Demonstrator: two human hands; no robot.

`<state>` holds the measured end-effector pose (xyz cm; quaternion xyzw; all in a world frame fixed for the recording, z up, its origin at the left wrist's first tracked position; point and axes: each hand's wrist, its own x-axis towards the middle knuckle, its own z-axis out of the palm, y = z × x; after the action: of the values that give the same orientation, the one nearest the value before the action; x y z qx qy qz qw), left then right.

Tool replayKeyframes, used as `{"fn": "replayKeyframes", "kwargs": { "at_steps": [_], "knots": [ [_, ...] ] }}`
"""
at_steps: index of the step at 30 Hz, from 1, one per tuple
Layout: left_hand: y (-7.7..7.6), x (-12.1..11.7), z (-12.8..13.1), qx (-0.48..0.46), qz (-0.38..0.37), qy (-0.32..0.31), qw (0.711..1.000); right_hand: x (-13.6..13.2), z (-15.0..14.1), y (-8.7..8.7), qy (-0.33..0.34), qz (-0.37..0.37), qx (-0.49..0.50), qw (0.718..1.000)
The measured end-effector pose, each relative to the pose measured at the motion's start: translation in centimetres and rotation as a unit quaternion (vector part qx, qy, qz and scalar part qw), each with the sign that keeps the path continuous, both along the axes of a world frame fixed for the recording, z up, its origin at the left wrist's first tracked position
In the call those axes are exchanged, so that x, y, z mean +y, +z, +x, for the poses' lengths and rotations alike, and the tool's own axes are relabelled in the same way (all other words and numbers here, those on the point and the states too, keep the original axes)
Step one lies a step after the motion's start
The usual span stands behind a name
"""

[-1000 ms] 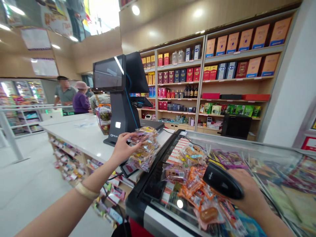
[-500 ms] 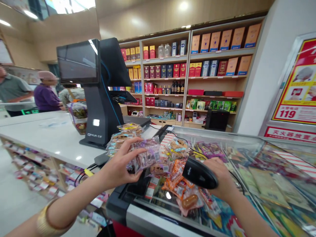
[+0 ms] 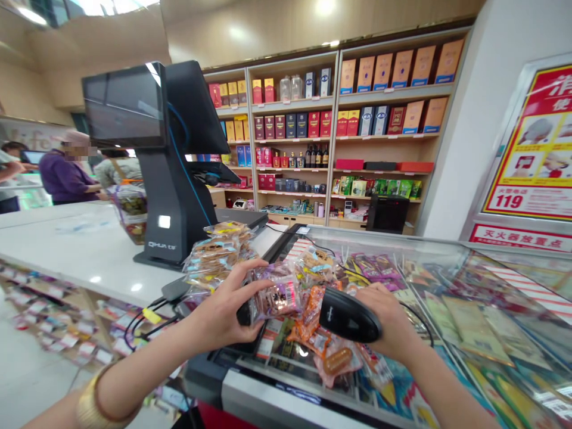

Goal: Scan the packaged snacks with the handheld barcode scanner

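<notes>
1. Head view: the left hand [image 3: 227,307] is clamped on a clear snack packet [image 3: 279,295] at its left end; the right hand [image 3: 386,319] wraps around a scanner [image 3: 348,316].
2. The packet looks light, slippery and perhaps crumbly; its ends suit a gentle pinch.
3. Orange packets [image 3: 313,325] lie just right, atop a glass-topped case [image 3: 268,390] containing colourful packs [image 3: 478,325].
4. Far left, a see-through container [image 3: 131,205] stands on the bench [image 3: 40,235], contents unclear.
</notes>
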<state>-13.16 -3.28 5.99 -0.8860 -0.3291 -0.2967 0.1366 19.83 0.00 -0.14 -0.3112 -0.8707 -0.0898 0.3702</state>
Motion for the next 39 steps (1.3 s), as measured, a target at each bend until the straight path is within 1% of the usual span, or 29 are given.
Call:
{"fn": "replayKeyframes", "kwargs": {
  "at_steps": [3,6,9,13,14,16,18,19,21,24,26,27,28,29,30,32,34,35,37,39],
  "knots": [
    [-0.3,0.1,0.1,-0.023,-0.006,0.003,1.000,0.1,0.1,-0.1,-0.003,0.006,0.001,1.000],
    [-1.3,0.4,0.3,-0.077,-0.028,0.033,0.996,0.2,0.5,-0.1,-0.010,0.011,0.011,1.000],
    [-2.9,1.3,0.7,-0.138,-0.077,0.077,0.984,0.4,0.8,-0.2,-0.012,0.023,0.021,0.999],
    [-5.4,3.1,1.5,-0.185,-0.173,0.117,0.960,0.6,0.9,-0.2,-0.006,0.031,0.023,0.999],
    [-5.9,3.4,1.7,-0.181,-0.197,0.121,0.956,0.6,0.9,-0.3,-0.006,0.032,0.023,0.999],
    [-6.6,3.5,2.1,-0.136,-0.240,0.128,0.953,0.7,1.0,-0.4,-0.007,0.033,0.027,0.999],
    [-6.7,2.9,2.4,-0.070,-0.251,0.140,0.955,0.8,1.1,-0.6,-0.007,0.029,0.031,0.999],
    [-6.4,2.4,2.4,-0.045,-0.240,0.148,0.958,0.9,1.1,-0.7,-0.007,0.025,0.031,0.999],
    [-5.5,1.3,2.1,-0.027,-0.185,0.162,0.969,1.0,1.2,-0.9,-0.005,0.020,0.032,0.999],
    [-2.7,0.2,0.4,-0.060,-0.060,0.169,0.982,1.1,1.4,-1.1,-0.010,0.025,0.033,0.999],
    [-0.4,0.5,-1.7,-0.115,0.020,0.185,0.976,1.1,1.5,-1.2,-0.019,0.027,0.025,0.999],
    [0.6,1.0,-2.9,-0.149,0.050,0.196,0.968,1.1,1.5,-1.2,-0.024,0.028,0.022,0.999],
    [1.6,1.5,-4.3,-0.181,0.061,0.218,0.957,1.2,1.5,-1.2,-0.026,0.030,0.019,0.999],
    [2.4,2.2,-5.7,-0.203,0.054,0.245,0.946,1.2,1.5,-1.2,-0.027,0.031,0.018,0.999],
    [2.9,2.9,-7.0,-0.218,0.032,0.269,0.938,1.2,1.5,-1.2,-0.026,0.032,0.017,0.999],
    [3.4,4.1,-9.3,-0.233,-0.060,0.302,0.923,1.2,1.5,-1.1,-0.025,0.033,0.016,0.999],
    [3.2,4.9,-10.8,-0.243,-0.159,0.310,0.905,1.2,1.4,-1.1,-0.022,0.034,0.015,0.999],
    [3.0,5.1,-11.2,-0.249,-0.194,0.308,0.898,1.2,1.4,-1.0,-0.019,0.035,0.015,0.999],
    [2.5,5.2,-11.6,-0.264,-0.222,0.302,0.889,1.2,1.4,-1.0,-0.012,0.036,0.016,0.999],
    [2.1,5.2,-11.6,-0.278,-0.224,0.295,0.886,1.2,1.4,-1.1,-0.008,0.034,0.013,0.999]
  ]
}}
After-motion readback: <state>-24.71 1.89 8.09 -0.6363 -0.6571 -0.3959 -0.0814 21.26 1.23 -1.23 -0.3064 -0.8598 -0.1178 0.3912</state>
